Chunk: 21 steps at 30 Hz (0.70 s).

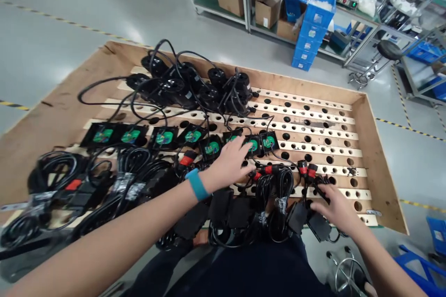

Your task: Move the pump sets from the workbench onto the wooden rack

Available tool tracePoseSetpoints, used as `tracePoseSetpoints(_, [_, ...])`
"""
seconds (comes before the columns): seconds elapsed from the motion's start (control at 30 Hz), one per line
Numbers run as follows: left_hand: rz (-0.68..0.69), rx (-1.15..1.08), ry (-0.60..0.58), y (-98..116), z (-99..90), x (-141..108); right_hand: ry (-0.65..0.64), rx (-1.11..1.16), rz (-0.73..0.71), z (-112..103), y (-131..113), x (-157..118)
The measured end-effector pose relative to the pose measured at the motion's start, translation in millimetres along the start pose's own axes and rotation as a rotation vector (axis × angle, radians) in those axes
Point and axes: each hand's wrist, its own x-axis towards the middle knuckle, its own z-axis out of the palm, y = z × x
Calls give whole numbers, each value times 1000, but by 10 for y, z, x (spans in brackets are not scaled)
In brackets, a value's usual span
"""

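Observation:
My left hand, with a teal wristband, reaches over a row of black housings with green circuit boards. Its fingers are spread and partly cover one circuit board; another circuit board shows at its fingertips. Whether it touches them I cannot tell. My right hand is at the right end of the near row, thumb and fingers apart, by a black cable and above a black box. Red-and-black connectors lie just beyond it. I see nothing gripped in either hand.
A wooden crate with perforated slats surrounds everything. Black cylindrical units with looping cables stand at its far side. Tied cable coils lie near left. Beyond are stacked blue bins, workbenches and a stool.

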Motion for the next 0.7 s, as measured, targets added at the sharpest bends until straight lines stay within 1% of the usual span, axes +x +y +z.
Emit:
tracePoseSetpoints(0.03, [71,-28,9,163,-29,-142,-14,-17,6,98,105,-253])
tracePoseSetpoints(0.07, [137,-57,-3,350,-45,-297,1,-45,24,207,192,-459])
tracePoseSetpoints(0.1, [192,-83,-24,556,-40,-459,26,-64,26,317,265,-614])
tracePoseSetpoints(0.17, [260,-127,-77,989,57,-767,82,-71,-13,507,372,-771])
tracePoseSetpoints(0.23, [255,-169,-113,1393,267,-1008,96,-74,-98,626,440,-767])
tracePoseSetpoints(0.27, [227,-185,-120,1567,402,-1096,85,-84,-140,660,462,-726])
tracePoseSetpoints(0.33, [139,-202,-115,1848,683,-1219,40,-108,-212,700,493,-602])
tracePoseSetpoints(0.43, [-45,-226,-48,2165,1031,-1362,-3,-92,-282,758,542,-407])
tracePoseSetpoints(0.53, [-228,-303,113,2454,1253,-1554,-7,-54,-322,842,646,-281])
tracePoseSetpoints(0.6, [-299,-377,237,2613,1373,-1708,3,-51,-347,880,734,-195])
tracePoseSetpoints(0.67, [-368,-448,334,2704,1504,-1883,27,-69,-394,884,761,-58])
tracePoseSetpoints(0.7, [-418,-477,369,2726,1578,-1987,40,-80,-446,875,721,23])
